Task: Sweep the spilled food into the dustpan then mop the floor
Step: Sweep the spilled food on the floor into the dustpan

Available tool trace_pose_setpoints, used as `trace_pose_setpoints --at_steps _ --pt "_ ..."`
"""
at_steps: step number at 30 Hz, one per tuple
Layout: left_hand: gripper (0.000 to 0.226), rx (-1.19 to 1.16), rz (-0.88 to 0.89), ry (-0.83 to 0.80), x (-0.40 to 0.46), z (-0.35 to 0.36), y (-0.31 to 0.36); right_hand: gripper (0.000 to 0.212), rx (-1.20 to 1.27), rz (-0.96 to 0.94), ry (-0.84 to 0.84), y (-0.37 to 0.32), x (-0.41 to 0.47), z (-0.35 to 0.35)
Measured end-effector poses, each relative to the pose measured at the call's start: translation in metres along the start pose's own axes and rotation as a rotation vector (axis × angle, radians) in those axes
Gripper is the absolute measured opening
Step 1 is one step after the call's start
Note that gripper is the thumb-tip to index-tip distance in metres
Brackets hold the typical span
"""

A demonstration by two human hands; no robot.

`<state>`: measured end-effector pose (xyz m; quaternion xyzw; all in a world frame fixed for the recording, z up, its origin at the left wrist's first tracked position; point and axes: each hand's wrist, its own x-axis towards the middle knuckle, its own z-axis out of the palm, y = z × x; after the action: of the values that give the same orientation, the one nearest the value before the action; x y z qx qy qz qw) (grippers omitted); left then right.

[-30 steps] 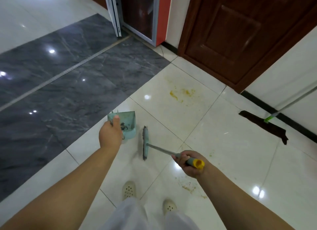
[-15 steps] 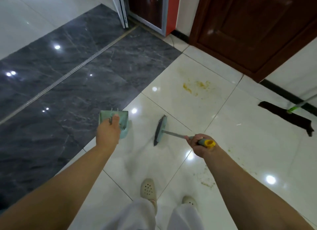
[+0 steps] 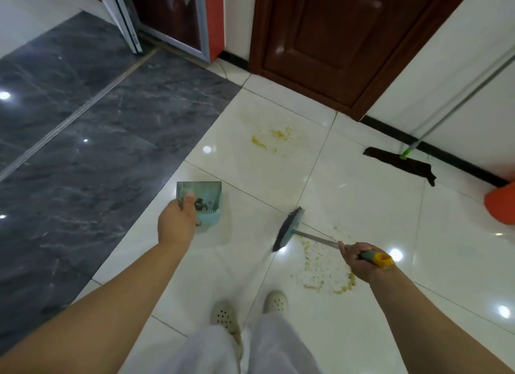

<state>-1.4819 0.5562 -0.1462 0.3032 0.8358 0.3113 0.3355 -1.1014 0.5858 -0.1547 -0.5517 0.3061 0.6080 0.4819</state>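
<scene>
My left hand (image 3: pixel 177 226) grips a teal dustpan (image 3: pixel 204 199) held above the white floor tiles; dark bits lie inside it. My right hand (image 3: pixel 359 261) grips the grey and yellow handle of a small broom (image 3: pixel 288 228), whose head hangs just left of a patch of spilled rice-like food (image 3: pixel 323 270) on the tile near my feet. A second yellow smear of food (image 3: pixel 271 139) lies farther ahead. A flat mop (image 3: pixel 401 166) with a dark cloth head and a green joint leans against the wall at the right.
A dark wooden door (image 3: pixel 334 39) stands ahead, with a white wall and black skirting (image 3: pixel 446 153) to its right. Grey marble flooring (image 3: pixel 83 123) fills the left. An orange object (image 3: pixel 501 203) sits at the right edge. My shoes (image 3: pixel 225 315) are at the bottom.
The view has swung so the rice spill near my feet shows fully. The broom head has moved right, away from the dustpan, and both hands still hold their tools.
</scene>
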Motion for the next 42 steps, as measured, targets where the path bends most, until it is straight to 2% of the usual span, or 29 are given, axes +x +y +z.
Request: trace_pose_setpoints --at_steps 8,10,14,21,25,31,36,42 --pt "0.057 -0.014 0.024 -0.038 0.006 0.024 0.032 0.055 -0.223 0.041 -0.055 -0.012 -0.014 -0.007" --pt "0.055 -0.02 0.013 -0.03 0.012 0.027 0.036 0.046 -0.282 0.09 -0.09 -0.013 -0.011 0.005" --pt "0.052 -0.062 -0.015 0.019 0.033 0.028 0.041 0.03 -0.407 0.214 -0.139 0.001 0.007 0.053" --pt "0.056 -0.082 -0.082 0.16 0.08 0.025 0.052 0.02 -0.639 0.385 -0.238 0.06 0.05 0.16" --pt "0.057 -0.048 -0.102 0.219 0.104 0.027 0.064 0.015 -0.683 0.435 -0.247 0.098 0.066 0.213" --pt "0.06 -0.019 -0.097 0.236 0.128 0.04 0.088 0.016 -0.632 0.432 -0.227 0.096 0.08 0.253" --pt "0.057 -0.013 -0.087 0.198 0.138 0.063 0.116 0.01 -0.389 0.317 -0.163 0.035 0.083 0.254" --pt "0.061 0.028 -0.025 0.108 0.142 0.102 0.153 0.009 -0.226 0.187 -0.089 -0.05 0.073 0.226"
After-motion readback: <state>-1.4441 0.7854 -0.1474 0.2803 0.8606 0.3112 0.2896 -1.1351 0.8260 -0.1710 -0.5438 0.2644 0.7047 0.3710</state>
